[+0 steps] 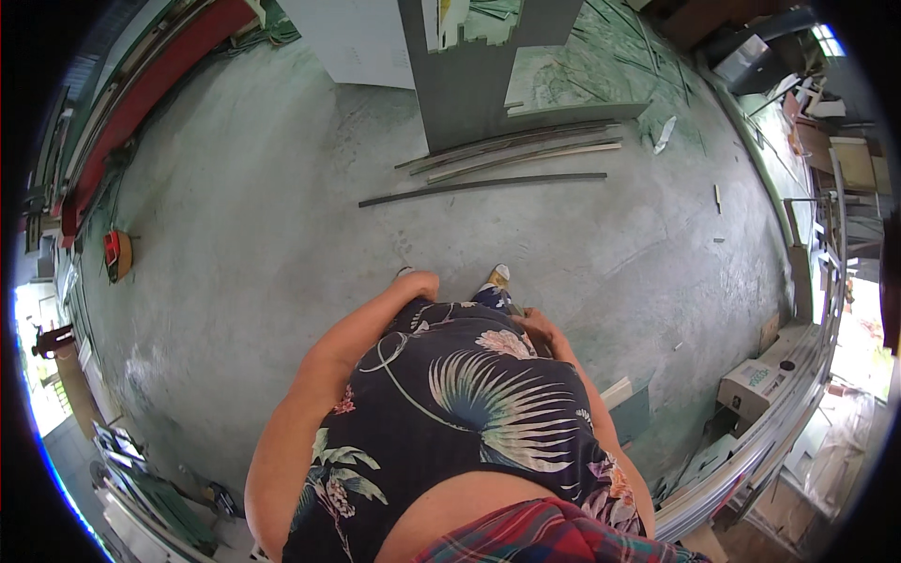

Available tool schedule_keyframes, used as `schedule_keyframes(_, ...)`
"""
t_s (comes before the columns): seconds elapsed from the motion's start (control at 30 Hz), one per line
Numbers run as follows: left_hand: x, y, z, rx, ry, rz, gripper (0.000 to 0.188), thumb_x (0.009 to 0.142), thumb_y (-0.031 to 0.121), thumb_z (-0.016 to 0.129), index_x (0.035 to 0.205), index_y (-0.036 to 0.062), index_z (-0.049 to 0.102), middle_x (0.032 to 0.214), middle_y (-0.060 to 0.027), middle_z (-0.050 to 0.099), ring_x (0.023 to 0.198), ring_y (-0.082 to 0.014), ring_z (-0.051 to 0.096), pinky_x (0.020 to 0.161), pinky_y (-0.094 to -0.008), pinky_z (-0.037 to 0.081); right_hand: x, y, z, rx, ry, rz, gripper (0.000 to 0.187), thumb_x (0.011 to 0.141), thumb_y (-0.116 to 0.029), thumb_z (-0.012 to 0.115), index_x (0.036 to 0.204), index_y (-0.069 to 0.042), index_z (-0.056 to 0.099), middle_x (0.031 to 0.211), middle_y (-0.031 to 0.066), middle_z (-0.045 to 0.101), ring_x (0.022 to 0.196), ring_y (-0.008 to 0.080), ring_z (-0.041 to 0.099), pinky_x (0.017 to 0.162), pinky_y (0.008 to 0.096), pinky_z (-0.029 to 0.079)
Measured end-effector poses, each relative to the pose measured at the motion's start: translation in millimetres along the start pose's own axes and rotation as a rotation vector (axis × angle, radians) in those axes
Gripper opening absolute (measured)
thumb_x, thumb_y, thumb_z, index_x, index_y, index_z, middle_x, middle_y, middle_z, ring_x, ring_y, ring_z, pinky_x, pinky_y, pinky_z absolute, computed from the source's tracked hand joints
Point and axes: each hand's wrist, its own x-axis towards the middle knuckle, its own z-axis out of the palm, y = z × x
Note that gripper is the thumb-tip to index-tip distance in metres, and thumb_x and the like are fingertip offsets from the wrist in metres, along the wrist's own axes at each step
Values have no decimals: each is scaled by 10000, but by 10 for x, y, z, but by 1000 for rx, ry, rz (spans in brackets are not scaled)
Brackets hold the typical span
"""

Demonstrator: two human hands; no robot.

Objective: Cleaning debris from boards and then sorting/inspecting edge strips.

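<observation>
Dark floral garment (469,403) covers the person's body at six o'clock, reaching up close to the centre of the head view; pale leaf and flower motifs show on it. Clock positions are taken with twelve at the top edge.

A red-and-tan container (117,256) stands on the concrete floor (263,188) at nine o'clock. A long red panel (155,108) lies along the side at ten o'clock. A white panel (352,42) is at eleven.

The left hand (422,284) is near the centre, just beside the garment's far edge, narrow and with its fingers curled; whether it grips anything cannot be told. A cut-out grey panel (460,103) is at twelve. A dark strip (483,187) lies on the floor between twelve and one, near several thinner strips (563,154). One shoe (498,276) points forward, near the centre.

The right hand (537,324), at about five o'clock, is at the garment's right edge, fingers partly bent; its grip cannot be told. A white scrap (664,134) lies at two. A carton (751,389) sits at four, beside long metal bars (751,460).
</observation>
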Motion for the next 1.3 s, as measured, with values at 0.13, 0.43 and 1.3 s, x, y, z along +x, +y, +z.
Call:
schedule_keyframes(0.13,-93,678,-183,-201,94,-118,285,666,133,569,892,-7,673,944,-216,643,858,-353,636,743,-438,498,-288,1,-743,125,-199,147,451,722,-402,643,883,20,646,691,64,612,607,154,564,591,294,467)
schedule_keyframes(0.43,18,1182,-332,-271,116,-120,257,635,107,572,816,-45,672,876,-251,639,824,-329,649,683,-402,503,-264,22,-1274,129,-277,57,382,740,-389,643,834,-19,641,649,40,608,559,128,560,537,268,461)
schedule_keyframes(1.3,-192,1033,859,-810,149,48,199,715,204,579,830,55,645,778,-58,649,722,-156,566,644,-313,449,-221,-92,-1333,-179,-536,148,469,711,-446,640,872,-5,629,708,76,608,609,173,596,538,305,479)
